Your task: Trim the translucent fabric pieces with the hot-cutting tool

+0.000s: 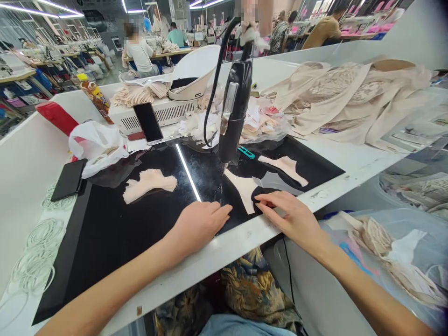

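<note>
My left hand rests palm down near the front edge of the black mat. Its fingers stretch loosely to the right, with nothing seen in them. On the other side, my right hand has thumb and fingers apart, its fingertips close beside a pale beige fabric piece. Whether they touch it is hard to tell. That piece lies flat, its upper corner at the metal tip of a black upright machine. A beige stack of cut pieces lies left, and another beige piece lies right.
A teal cutter lies behind the machine's tip. At the left are a black phone, a white plastic bag and pale green coils. Beige fabric is heaped at the back right. Plastic bags of fabric stand below right.
</note>
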`<state>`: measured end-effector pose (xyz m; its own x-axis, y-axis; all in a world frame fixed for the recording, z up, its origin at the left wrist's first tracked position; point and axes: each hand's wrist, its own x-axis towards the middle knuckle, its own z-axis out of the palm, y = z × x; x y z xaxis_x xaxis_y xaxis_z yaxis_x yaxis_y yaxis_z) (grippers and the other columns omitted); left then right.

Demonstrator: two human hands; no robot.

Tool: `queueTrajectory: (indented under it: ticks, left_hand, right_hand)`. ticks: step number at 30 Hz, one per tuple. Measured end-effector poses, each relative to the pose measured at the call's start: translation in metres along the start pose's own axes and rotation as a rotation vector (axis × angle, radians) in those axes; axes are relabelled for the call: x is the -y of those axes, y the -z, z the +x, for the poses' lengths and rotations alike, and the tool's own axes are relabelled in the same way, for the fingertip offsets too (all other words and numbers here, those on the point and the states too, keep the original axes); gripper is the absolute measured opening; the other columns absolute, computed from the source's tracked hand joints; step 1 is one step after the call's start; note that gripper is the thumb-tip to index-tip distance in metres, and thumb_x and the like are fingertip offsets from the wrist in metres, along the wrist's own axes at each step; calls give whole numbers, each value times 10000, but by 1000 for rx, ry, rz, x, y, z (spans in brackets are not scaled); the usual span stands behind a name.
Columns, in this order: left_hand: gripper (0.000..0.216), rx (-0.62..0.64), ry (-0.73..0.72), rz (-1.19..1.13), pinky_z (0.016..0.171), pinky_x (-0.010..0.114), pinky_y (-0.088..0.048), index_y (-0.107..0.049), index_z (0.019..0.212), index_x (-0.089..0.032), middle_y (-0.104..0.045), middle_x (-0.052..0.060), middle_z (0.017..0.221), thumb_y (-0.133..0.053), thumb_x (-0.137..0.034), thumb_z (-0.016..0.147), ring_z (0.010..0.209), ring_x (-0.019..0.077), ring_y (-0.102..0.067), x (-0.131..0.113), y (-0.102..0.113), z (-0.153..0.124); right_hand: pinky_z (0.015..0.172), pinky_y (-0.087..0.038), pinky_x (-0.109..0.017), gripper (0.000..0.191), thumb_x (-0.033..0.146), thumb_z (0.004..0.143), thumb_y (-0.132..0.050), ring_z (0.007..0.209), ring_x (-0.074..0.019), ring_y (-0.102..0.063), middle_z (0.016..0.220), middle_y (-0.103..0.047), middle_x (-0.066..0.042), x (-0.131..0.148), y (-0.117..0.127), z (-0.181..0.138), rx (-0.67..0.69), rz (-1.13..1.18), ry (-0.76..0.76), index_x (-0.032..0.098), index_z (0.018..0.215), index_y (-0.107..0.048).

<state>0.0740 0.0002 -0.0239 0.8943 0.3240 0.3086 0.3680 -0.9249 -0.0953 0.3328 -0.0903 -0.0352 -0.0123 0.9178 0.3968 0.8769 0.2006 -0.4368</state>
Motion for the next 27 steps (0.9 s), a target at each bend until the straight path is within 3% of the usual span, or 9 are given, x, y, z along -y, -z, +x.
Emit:
queueTrajectory:
  ticks: [6, 13, 17, 24, 27]
  left_hand:
    - [315, 47, 60, -48, 584, 346, -391, -581, 1297, -173, -658, -9, 805, -479, -353, 1058, 704, 176, -654, -18, -16, 29]
    - [306, 72, 94, -36, 593, 350, -407, -612, 1281, -193, -658, -2, 799, -511, -360, 1045, 694, 180, -654, -21, -18, 33]
    - [292, 68, 90, -48, 574, 349, -391, -622, 1235, -192, -655, 5, 813, -498, -378, 1048, 676, 183, -646, -22, -19, 34]
    - [226, 38, 73, -53, 542, 342, -341, -630, 1162, -182, -633, 13, 783, -536, -343, 1035, 647, 168, -623, -23, -20, 33]
    - [241, 67, 84, -52, 540, 341, -340, -632, 1145, -177, -630, 14, 778, -511, -361, 1045, 643, 171, -620, -23, -21, 33]
  right_hand:
    - [826, -512, -402, 262, 364, 977, -551, 909, -228, -658, 981, -741, -73, -4, -13, 8, 38, -5, 27, 208, 1136, -689]
    - [822, -483, -401, 234, 302, 984, -519, 853, -214, -646, 942, -752, -73, -4, -20, 15, 36, 58, -7, 218, 989, -738]
    - [820, -501, -370, 192, 312, 959, -547, 884, -199, -656, 960, -741, -57, -1, -15, 22, -7, 171, -97, 228, 951, -720]
    - [584, -468, -294, 257, 441, 911, -584, 549, -133, -585, 651, -681, 6, 1, -7, 56, -1, 437, -334, 210, 900, -697]
    - [550, -495, -268, 309, 497, 885, -601, 519, -120, -606, 655, -692, -3, 3, -8, 74, 4, 591, -397, 194, 893, -662]
